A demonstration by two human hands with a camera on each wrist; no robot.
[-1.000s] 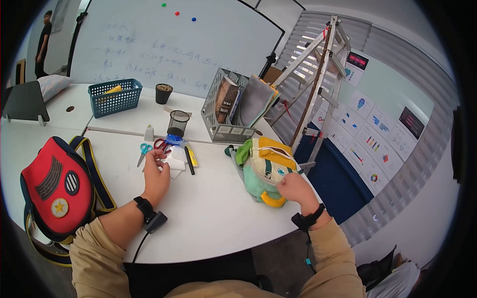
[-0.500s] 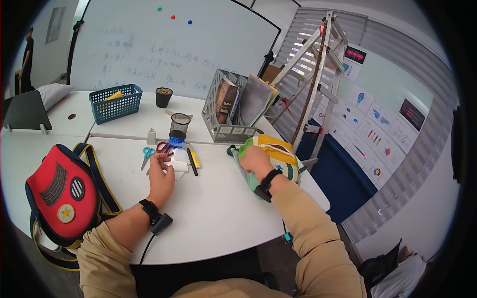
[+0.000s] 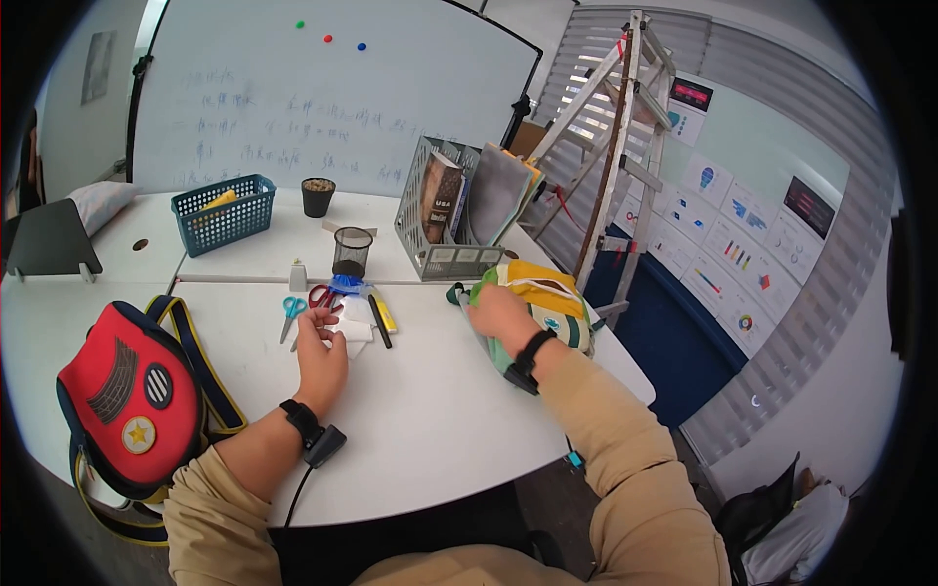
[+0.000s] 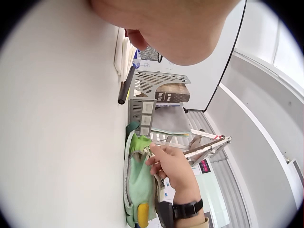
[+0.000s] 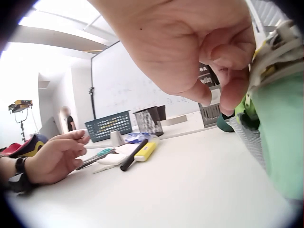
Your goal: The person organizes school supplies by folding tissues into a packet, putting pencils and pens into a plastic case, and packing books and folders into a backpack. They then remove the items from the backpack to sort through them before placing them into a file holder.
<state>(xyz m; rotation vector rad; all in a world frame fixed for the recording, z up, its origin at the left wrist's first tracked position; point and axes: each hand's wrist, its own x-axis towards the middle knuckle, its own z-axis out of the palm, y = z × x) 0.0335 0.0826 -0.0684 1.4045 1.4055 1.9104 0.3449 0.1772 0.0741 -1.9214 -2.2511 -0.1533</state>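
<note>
My right hand [image 3: 500, 314] is at the upper left part of a small green, yellow and cream backpack [image 3: 553, 327]. In the left wrist view its curled fingers [image 4: 156, 161] pinch the bag's zippered edge; the fingertips are partly hidden. The mint-green side of the backpack [image 5: 282, 137] fills the right of the right wrist view. My left hand [image 3: 322, 363] hovers low by white papers [image 3: 358, 332], fingers loosely curled, holding nothing. Around it are teal scissors [image 3: 293, 311], red-handled scissors [image 3: 319, 296], a black marker [image 3: 380, 322] and a yellow item [image 3: 387, 313].
A red backpack [image 3: 117, 400] with dark straps lies at the left. Behind stand a teal basket [image 3: 225, 220], a small pot [image 3: 318, 198], a mesh pen cup [image 3: 352, 252] and a grey file holder [image 3: 459, 262]. A ladder [image 3: 625, 166] rises beyond the table's right edge.
My right hand has moved left and away from me, from the green backpack's near right side to its upper left edge, then stayed there. The left hand has barely moved.
</note>
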